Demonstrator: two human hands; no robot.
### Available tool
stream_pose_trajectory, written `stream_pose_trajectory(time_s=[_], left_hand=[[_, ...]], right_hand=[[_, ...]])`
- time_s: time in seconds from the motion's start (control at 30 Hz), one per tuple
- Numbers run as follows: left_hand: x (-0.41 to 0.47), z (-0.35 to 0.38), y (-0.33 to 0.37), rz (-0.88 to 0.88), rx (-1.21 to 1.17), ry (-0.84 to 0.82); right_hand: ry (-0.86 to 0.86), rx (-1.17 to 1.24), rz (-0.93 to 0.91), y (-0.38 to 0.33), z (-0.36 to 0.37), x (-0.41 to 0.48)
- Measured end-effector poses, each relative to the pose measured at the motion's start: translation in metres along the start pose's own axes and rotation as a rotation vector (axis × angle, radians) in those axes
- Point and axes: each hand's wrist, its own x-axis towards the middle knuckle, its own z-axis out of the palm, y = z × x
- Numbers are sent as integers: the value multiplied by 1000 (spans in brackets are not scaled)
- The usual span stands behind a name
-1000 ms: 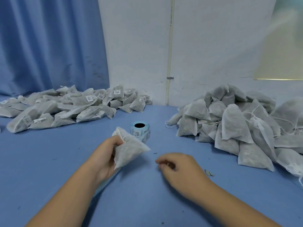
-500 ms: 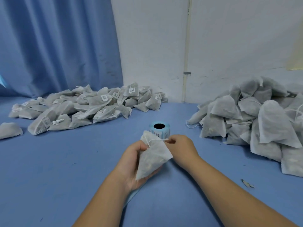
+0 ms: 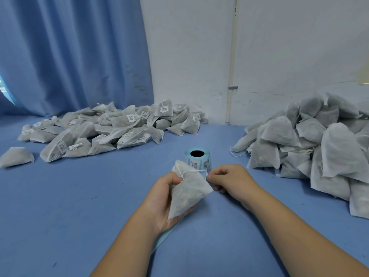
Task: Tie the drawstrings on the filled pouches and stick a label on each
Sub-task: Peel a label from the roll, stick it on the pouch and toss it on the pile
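While the left hand (image 3: 163, 196) curls round a filled pouch (image 3: 187, 192) just above the blue table (image 3: 79, 206), near the middle, the right hand (image 3: 229, 180) pinches its white drawstring (image 3: 192, 171) taut; a label roll (image 3: 198, 159) stands just beyond; labelled pouches (image 3: 111, 128) lie far left, unlabelled pouches (image 3: 319, 148) heaped right.
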Motion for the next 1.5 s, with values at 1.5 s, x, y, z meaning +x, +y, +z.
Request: stream_pose_trajectory(time_s=[1.5], left_hand=[[-49, 72, -79, 213, 962, 68]], right_hand=[[298, -612, -497, -17, -47, -181]])
